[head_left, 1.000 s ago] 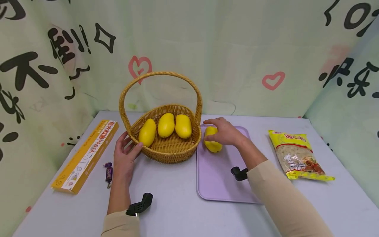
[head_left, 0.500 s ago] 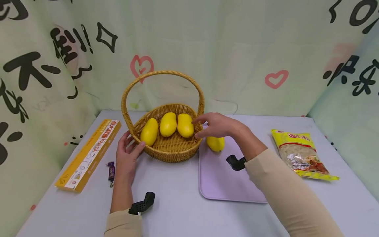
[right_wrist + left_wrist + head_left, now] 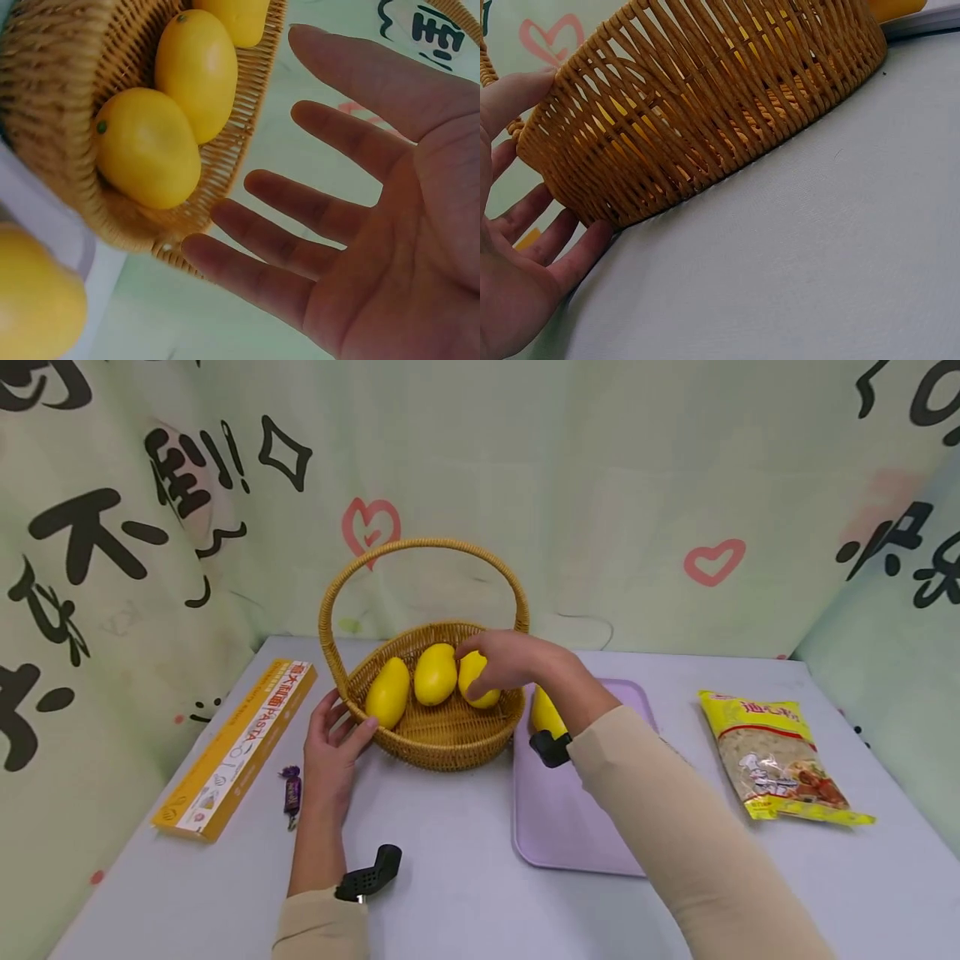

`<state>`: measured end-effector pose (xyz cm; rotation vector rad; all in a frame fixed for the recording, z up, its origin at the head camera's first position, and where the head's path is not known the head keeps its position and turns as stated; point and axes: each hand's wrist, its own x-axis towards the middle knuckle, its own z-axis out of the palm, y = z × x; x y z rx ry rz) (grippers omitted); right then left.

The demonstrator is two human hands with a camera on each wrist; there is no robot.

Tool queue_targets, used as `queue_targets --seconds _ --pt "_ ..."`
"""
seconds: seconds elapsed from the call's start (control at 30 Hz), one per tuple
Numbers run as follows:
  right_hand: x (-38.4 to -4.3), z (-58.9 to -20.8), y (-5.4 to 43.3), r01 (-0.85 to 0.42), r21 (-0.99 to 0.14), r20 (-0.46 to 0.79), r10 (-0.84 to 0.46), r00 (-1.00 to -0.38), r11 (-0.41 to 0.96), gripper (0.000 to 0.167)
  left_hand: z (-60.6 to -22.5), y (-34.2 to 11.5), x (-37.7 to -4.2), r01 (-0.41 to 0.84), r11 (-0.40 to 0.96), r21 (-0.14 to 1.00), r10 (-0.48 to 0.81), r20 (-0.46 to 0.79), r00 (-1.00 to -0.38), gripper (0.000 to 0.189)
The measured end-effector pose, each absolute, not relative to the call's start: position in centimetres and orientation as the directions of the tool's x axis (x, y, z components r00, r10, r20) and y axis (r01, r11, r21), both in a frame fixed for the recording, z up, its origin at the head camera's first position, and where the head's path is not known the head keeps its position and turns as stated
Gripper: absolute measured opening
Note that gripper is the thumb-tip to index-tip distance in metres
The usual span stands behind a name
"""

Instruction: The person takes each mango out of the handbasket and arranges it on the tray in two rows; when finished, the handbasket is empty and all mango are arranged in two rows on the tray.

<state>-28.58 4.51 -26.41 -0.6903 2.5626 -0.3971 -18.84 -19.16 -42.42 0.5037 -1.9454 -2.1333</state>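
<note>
A wicker basket (image 3: pixel 450 755) with a tall arched handle holds three yellow mangoes: one at the left (image 3: pixel 388 693), one in the middle (image 3: pixel 436 675) and one at the right (image 3: pixel 468 672). My left hand (image 3: pixel 330 768) grips its left side, with the thumb at the rim and the fingers against the outer wall. Over the right mango hovers my right hand (image 3: pixel 510 662); in the right wrist view its fingers are spread and hold nothing. Another mango (image 3: pixel 547 715) lies on a lilac tray (image 3: pixel 573 827) beside the basket, partly hidden by the right wrist.
An orange pasta box (image 3: pixel 236 750) lies at the left of the white table (image 3: pixel 450 893). Near the left forearm is a purple wrapped candy (image 3: pixel 292 793). A yellow food packet (image 3: pixel 780 756) lies right of the tray. Printed curtain (image 3: pixel 600 502) stands behind the table.
My right hand has moved left from the tray's mango to above the right mango in the basket. My left hand stays on the basket. The head view has shifted slightly.
</note>
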Motion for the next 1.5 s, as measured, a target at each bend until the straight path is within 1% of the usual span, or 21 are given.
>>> queue_targets --seconds 0.2,0.4,0.67,0.8,0.9,1.0,1.1,1.2,1.33,1.5 --pt "-29.7 -26.7 2.0 -0.394 -0.357 -0.362 -0.514 -0.778 0.847 0.070 -42.6 -19.4 -18.7 -0.086 -0.094 0.992 -0.397 -0.117 -0.910 0.077" --pt "-30.9 -27.4 1.0 -0.334 -0.334 -0.393 -0.452 -0.801 0.882 0.075 -42.6 -19.1 -18.7 -0.086 -0.119 0.989 -0.383 -0.126 -0.915 0.079" --pt "-31.9 -28.7 1.1 -0.289 -0.396 -0.362 -0.437 -0.823 0.872 0.077 -42.5 -19.2 -18.8 -0.093 -0.121 0.988 -0.395 -0.134 -0.909 0.081" --pt "-32.3 -29.6 1.2 -0.229 -0.431 -0.379 -0.405 -0.832 0.873 0.078 -42.6 -19.1 -18.9 -0.089 -0.135 0.987 -0.393 -0.136 -0.910 0.080" --pt "-32.6 -29.9 1.2 -0.184 -0.435 -0.400 -0.372 -0.838 0.882 0.079 -42.6 -19.0 -19.0 -0.084 -0.136 0.987 -0.397 -0.132 -0.908 0.079" --pt "-32.8 -30.1 1.0 -0.179 -0.416 -0.415 -0.362 -0.835 0.891 0.077 -42.6 -19.0 -19.1 -0.078 -0.137 0.987 -0.404 -0.128 -0.906 0.078" --pt "-32.9 -30.3 0.8 -0.209 -0.392 -0.428 -0.379 -0.821 0.896 0.070 -42.7 -19.0 -19.1 -0.074 -0.147 0.986 -0.403 -0.128 -0.906 0.078" --pt "-32.8 -30.5 0.9 -0.193 -0.387 -0.446 -0.366 -0.817 0.902 0.065 -42.6 -18.9 -19.2 -0.070 -0.155 0.985 -0.399 -0.127 -0.908 0.079" --pt "-32.8 -30.7 1.2 -0.147 -0.390 -0.456 -0.329 -0.827 0.909 0.065 -42.4 -18.9 -19.2 -0.071 -0.148 0.986 -0.392 -0.124 -0.912 0.079" --pt "-32.9 -30.9 1.2 -0.167 -0.395 -0.448 -0.349 -0.823 0.903 0.065 -42.4 -19.1 -19.1 -0.084 -0.133 0.988 -0.394 -0.130 -0.910 0.080"
